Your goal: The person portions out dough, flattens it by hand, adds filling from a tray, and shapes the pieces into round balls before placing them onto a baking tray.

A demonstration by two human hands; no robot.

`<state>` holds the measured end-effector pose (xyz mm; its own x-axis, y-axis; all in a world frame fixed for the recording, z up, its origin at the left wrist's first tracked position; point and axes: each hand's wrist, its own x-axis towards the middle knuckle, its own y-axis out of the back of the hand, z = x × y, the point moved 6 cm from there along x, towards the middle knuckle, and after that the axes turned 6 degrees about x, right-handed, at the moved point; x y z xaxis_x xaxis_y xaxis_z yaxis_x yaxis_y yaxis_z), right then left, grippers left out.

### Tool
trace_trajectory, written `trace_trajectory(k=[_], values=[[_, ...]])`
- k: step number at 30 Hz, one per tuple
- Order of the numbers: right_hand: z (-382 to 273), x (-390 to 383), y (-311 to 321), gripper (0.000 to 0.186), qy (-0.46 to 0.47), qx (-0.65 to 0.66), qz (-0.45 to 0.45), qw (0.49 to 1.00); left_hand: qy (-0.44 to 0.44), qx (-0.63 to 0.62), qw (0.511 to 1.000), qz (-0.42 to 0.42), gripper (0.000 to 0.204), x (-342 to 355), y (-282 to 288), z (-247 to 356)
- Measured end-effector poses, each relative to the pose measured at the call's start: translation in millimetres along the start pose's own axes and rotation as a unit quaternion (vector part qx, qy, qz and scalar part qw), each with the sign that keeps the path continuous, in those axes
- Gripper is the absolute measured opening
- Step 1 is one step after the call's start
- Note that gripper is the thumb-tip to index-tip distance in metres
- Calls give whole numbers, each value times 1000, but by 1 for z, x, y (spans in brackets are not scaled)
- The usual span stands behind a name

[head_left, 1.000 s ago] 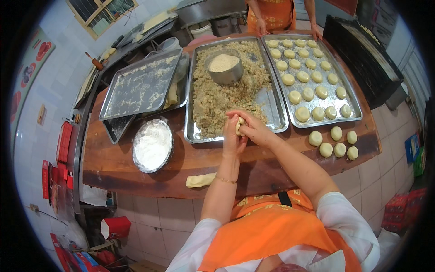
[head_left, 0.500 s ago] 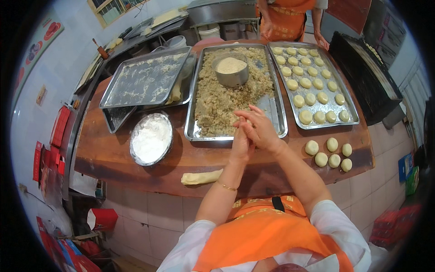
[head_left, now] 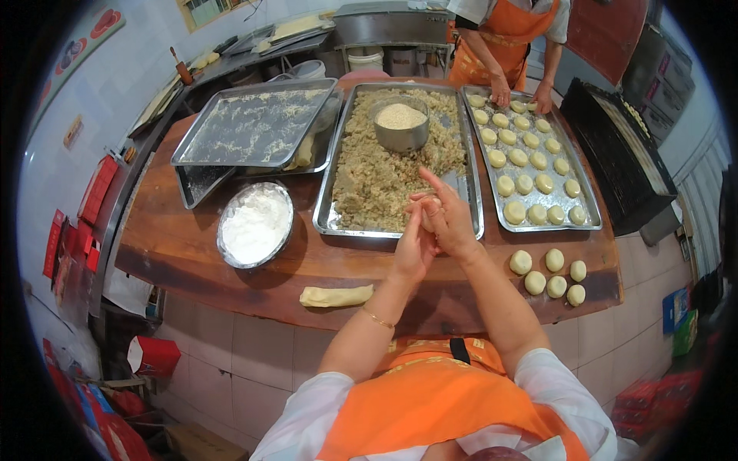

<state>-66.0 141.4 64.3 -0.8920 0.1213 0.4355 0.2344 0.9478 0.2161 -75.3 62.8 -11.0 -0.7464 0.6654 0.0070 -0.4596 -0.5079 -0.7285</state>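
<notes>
My left hand (head_left: 415, 250) and my right hand (head_left: 452, 221) are cupped together over the near edge of a metal tray (head_left: 323, 224). The fingers of my left hand are curled in; my right hand presses against it with one finger sticking up. What lies between the palms is mostly hidden, and I cannot make it out. Crumbly, brownish filling (head_left: 369, 184) spreads across the tray, and a round metal container (head_left: 401, 138) of pale crumbs stands in it. A pale dough roll (head_left: 336, 296) lies on the table by my left forearm. Several dough rounds (head_left: 535, 283) sit right of my right forearm.
A bowl of white flour (head_left: 254, 227) stands on the left, below stacked floury trays (head_left: 246, 127). At the right, a tray (head_left: 596, 224) holds rows of dough rounds. Across the table (head_left: 192, 253), a co-worker's hands (head_left: 501, 91) reach that tray's far end. A black oven-like unit (head_left: 619, 146) stands beyond.
My hands stay together; the right one has shifted, with a finger now pointing up. The co-worker has leaned in, hands now at the far end of the right tray. The view has shifted slightly.
</notes>
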Motion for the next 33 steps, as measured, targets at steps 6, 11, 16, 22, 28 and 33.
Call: trace_trajectory(k=[6, 11, 16, 22, 28, 33], values=[[-7, -3, -2, 49, 62, -38, -47, 996, 0, 74, 996, -49, 51, 3, 9, -2], [12, -5, 3, 46, 8, -26, -125, 992, 8, 63, 998, -26, 49, -6, -3, 1], [5, -6, 0, 46, 27, 62, 3, 998, -55, 124, 991, -19, 56, -10, 1, 7], [-5, -12, -8, 46, 20, 30, -80, 996, -18, 134, 991, -9, 52, -11, 3, 2], [12, -9, 5, 55, -18, 69, -93, 993, -62, 132, 989, 19, 58, -24, -14, 9], [-15, -13, -3, 62, 31, 66, -68, 995, -36, 204, 977, -55, 59, -22, 1, 16]])
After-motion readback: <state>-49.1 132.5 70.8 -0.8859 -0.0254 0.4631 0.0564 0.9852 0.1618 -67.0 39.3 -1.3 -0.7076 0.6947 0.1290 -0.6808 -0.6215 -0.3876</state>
